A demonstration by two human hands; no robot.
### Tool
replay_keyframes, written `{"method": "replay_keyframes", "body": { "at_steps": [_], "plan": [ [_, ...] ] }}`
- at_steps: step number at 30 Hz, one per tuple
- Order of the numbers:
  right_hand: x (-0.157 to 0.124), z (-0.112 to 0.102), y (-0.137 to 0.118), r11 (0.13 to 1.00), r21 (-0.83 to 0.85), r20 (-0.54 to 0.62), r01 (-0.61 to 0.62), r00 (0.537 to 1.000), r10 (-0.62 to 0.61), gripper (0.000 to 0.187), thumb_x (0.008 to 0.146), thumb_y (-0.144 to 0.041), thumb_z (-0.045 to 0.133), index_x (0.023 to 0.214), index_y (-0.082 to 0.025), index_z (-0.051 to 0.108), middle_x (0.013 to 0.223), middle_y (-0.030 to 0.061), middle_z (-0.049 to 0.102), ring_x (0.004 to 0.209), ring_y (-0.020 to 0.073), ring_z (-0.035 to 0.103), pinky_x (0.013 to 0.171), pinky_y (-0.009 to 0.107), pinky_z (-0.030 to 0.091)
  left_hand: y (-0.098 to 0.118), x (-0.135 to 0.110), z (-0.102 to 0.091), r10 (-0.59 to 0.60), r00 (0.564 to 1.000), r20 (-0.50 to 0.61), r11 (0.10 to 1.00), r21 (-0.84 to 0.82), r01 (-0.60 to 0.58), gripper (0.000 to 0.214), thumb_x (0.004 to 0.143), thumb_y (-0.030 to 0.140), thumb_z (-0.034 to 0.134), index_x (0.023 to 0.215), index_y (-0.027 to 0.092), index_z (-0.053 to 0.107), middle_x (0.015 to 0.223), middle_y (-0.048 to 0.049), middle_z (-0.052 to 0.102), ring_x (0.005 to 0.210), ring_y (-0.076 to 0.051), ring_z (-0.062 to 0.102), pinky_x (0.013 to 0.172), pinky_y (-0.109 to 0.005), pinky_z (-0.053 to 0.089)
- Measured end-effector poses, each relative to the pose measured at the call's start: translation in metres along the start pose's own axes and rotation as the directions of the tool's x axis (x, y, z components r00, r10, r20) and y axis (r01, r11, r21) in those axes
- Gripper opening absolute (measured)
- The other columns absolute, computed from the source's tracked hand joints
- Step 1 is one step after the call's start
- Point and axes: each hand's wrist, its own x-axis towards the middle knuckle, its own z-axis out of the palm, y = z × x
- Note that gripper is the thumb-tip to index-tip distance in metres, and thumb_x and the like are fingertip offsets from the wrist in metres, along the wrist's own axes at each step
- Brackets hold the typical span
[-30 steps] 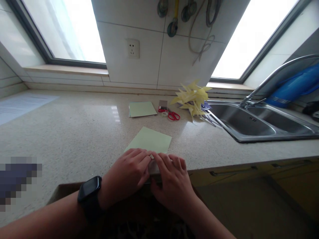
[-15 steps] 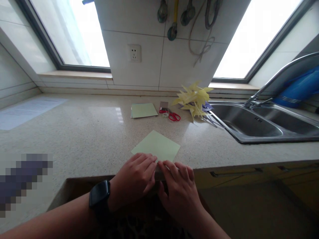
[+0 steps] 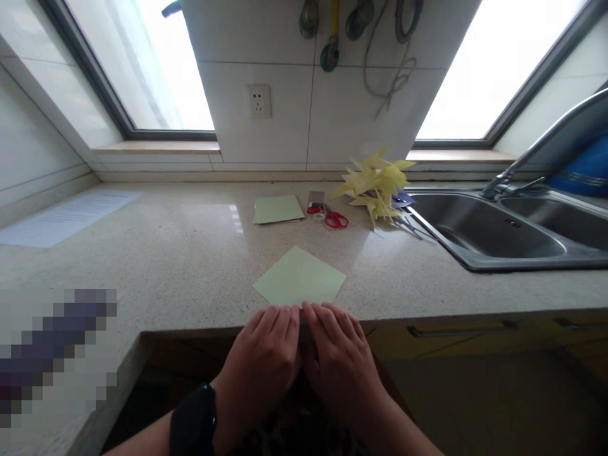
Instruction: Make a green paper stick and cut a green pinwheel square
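Observation:
A pale green square of paper (image 3: 299, 283) lies on the speckled counter (image 3: 180, 253), one corner pointing away from me. My left hand (image 3: 266, 351), with a black watch on the wrist, and my right hand (image 3: 339, 358) rest side by side at the counter's front edge. Their fingers lie flat and close together, fingertips pressing the near edge of the paper. The near part of the sheet is hidden under them, so I cannot tell whether it is folded there.
Further back lie a stack of green paper (image 3: 278, 208), red scissors (image 3: 336, 220), a small tape roll and a pile of yellow paper pinwheels (image 3: 375, 183). A steel sink (image 3: 498, 231) with a tap is at the right. A white sheet (image 3: 66, 215) lies far left.
Both hands have slid back toward me to the counter's front edge. More of the green sheet shows, and the view has tilted and shifted.

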Motion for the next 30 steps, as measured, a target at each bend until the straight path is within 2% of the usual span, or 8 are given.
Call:
{"method": "replay_keyframes", "body": {
  "at_steps": [7,12,16,20,25,30],
  "plan": [
    [0.001,-0.001,0.002,1.000,-0.009,0.033,0.003,0.999,-0.002,0.041,0.093,-0.014,0.052,0.133,-0.012,0.060,0.127,0.0103,0.069,0.120,0.0264,0.057,0.108,0.042,0.038,0.004,-0.003,0.004,0.039,0.997,-0.065,0.993,0.114,-0.031,0.045,0.090,0.011,0.050,0.130,-0.004,0.060,0.120,-0.0228,0.068,0.112,-0.034,0.062,0.102,-0.046,0.052],
    [0.000,0.004,0.001,0.999,-0.032,-0.002,0.004,1.000,-0.004,0.039,0.097,-0.017,0.051,0.135,-0.014,0.059,0.128,0.0096,0.069,0.121,0.0263,0.058,0.110,0.042,0.038,0.004,-0.001,0.006,0.029,1.000,-0.008,0.991,0.132,-0.028,0.049,0.089,0.011,0.049,0.133,-0.007,0.057,0.113,-0.0246,0.069,0.099,-0.033,0.066,0.093,-0.048,0.058],
    [-0.001,0.005,-0.001,1.000,-0.021,0.005,-0.016,1.000,0.016,0.041,0.098,-0.018,0.050,0.137,-0.013,0.058,0.131,0.0115,0.067,0.122,0.0275,0.057,0.112,0.043,0.037,0.011,-0.008,0.010,0.024,1.000,0.014,0.994,0.110,-0.026,0.056,0.089,0.012,0.048,0.141,-0.008,0.048,0.132,-0.0299,0.061,0.120,-0.038,0.059,0.105,-0.051,0.052],
    [-0.001,0.004,0.000,1.000,-0.001,-0.011,-0.025,1.000,0.024,0.039,0.097,-0.019,0.049,0.135,-0.013,0.060,0.128,0.0121,0.066,0.119,0.0274,0.057,0.112,0.043,0.038,0.018,-0.013,0.013,0.034,0.999,-0.019,0.997,0.063,-0.033,0.061,0.089,0.015,0.047,0.146,-0.006,0.042,0.144,-0.0295,0.052,0.132,-0.040,0.052,0.110,-0.051,0.048],
    [-0.003,0.005,0.002,1.000,0.012,-0.022,-0.010,1.000,0.010,0.040,0.098,-0.020,0.049,0.136,-0.012,0.058,0.130,0.0120,0.066,0.121,0.0272,0.057,0.112,0.044,0.037,0.016,-0.010,0.015,0.032,0.999,-0.014,0.997,0.073,-0.030,0.056,0.088,0.012,0.045,0.141,-0.007,0.047,0.138,-0.0305,0.057,0.125,-0.038,0.059,0.107,-0.050,0.051],
    [-0.006,0.007,0.002,1.000,0.016,-0.019,-0.017,1.000,0.018,0.043,0.097,-0.020,0.049,0.138,-0.011,0.056,0.133,0.0125,0.065,0.125,0.0270,0.055,0.114,0.043,0.036,0.012,-0.008,0.016,0.034,0.999,-0.031,0.998,0.054,-0.032,0.053,0.087,0.012,0.046,0.137,-0.004,0.052,0.134,-0.0266,0.061,0.120,-0.036,0.062,0.104,-0.047,0.052]
  ]
}}
